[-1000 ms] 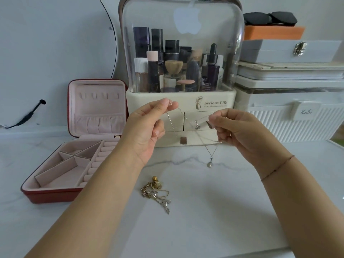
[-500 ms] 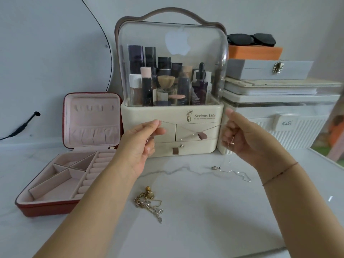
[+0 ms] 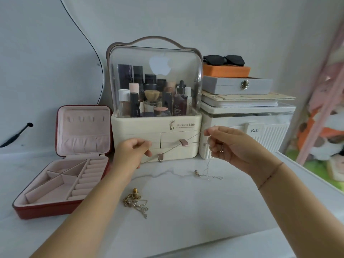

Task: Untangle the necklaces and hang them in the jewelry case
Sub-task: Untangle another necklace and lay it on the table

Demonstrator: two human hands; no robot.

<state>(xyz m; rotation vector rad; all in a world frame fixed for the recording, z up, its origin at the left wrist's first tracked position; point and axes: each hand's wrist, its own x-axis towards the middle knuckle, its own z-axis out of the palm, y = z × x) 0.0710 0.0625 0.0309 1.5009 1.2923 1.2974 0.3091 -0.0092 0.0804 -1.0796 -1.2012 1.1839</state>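
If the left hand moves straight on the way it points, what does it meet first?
The left hand would probably meet the cream plastic cosmetics organiser, at its drawers; depth unclear.

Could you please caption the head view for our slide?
Left hand and right hand pinch a thin chain stretched between them, right of the open jewelry case.

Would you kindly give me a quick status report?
Left hand, right hand pinch silver chain, taut. Pendant, gold tangle on table. Case open, path clear.
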